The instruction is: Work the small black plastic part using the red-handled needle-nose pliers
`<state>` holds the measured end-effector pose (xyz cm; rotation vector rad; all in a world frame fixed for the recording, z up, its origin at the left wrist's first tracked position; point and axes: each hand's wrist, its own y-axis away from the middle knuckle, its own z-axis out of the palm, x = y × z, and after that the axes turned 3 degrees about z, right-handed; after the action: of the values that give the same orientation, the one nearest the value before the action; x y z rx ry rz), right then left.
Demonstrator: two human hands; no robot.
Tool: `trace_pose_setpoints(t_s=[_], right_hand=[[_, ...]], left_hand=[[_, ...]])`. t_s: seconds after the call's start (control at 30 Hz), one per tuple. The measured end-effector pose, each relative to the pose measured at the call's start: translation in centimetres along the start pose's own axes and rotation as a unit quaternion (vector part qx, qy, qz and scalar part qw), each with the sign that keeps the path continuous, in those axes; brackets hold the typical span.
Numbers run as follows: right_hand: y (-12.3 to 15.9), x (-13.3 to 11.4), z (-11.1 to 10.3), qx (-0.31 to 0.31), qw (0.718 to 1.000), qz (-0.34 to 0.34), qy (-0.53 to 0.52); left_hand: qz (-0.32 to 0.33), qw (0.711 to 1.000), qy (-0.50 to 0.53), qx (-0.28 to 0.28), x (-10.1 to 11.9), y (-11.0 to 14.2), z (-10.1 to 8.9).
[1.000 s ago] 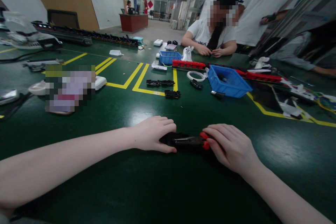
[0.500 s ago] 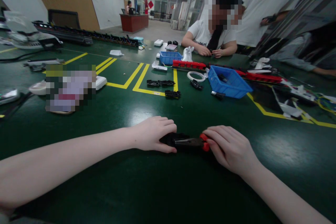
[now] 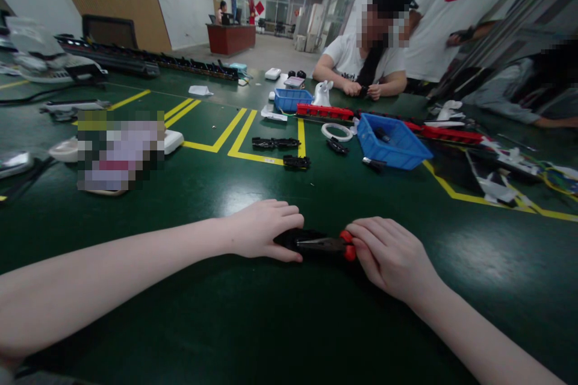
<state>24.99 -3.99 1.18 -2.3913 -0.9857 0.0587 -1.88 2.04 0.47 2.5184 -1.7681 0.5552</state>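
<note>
Red-handled pliers (image 3: 332, 245) lie low over the green table (image 3: 253, 313), their metal jaws pointing left into a black plastic part (image 3: 295, 239). My right hand (image 3: 391, 258) is closed around the red handles. My left hand (image 3: 262, 230) presses down on the black part, fingers curled over its left end, thumb along its near edge. Most of the part is hidden under that hand.
Beyond my hands lie black parts (image 3: 276, 143) on yellow floor-tape lines, a white ring (image 3: 338, 130), two blue bins (image 3: 392, 141), and red rails (image 3: 325, 110). A person in a white shirt (image 3: 361, 60) sits across the table working. A pixelated object (image 3: 120, 150) sits at left.
My right hand and the pliers have slid slightly left toward the black part. My left hand has stayed put.
</note>
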Motion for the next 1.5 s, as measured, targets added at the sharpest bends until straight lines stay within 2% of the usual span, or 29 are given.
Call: trace_pose_setpoints(t_s=[0.57,0.73,0.97,1.13,1.23,1.33,1.4,1.5], right_hand=[[0.4,0.8,0.0,0.006,1.000,0.007,-0.001],[0.5,1.1,-0.3,0.018,1.000,0.011,0.013],[0.4,0.6,-1.0,0.030,0.998,-0.023,0.049],[0.2,0.1,-1.6,0.046,0.996,-0.052,0.049],[0.3,-0.2,-2.1,0.062,0.995,-0.054,0.055],[0.4,-0.6,-2.5,0.076,0.993,-0.059,0.062],[0.4,-0.8,-2.6,0.082,0.993,-0.064,0.061],[0.6,-1.1,-2.7,0.101,0.991,-0.072,0.056]], left_hand=[[-0.010,1.000,0.023,0.004,0.1,0.0,-0.1],[-0.025,1.000,-0.015,0.009,0.3,0.3,-0.2],[-0.063,0.997,-0.049,0.017,0.7,0.4,-0.5],[-0.032,0.998,-0.008,0.046,0.6,0.6,-0.6],[-0.015,0.997,0.039,0.071,1.8,0.4,-1.4],[-0.038,0.993,0.052,0.098,4.0,-0.4,-2.4],[-0.050,0.993,0.065,0.085,5.5,-1.4,-2.7],[-0.063,0.991,0.117,0.034,7.1,-3.5,-2.5]])
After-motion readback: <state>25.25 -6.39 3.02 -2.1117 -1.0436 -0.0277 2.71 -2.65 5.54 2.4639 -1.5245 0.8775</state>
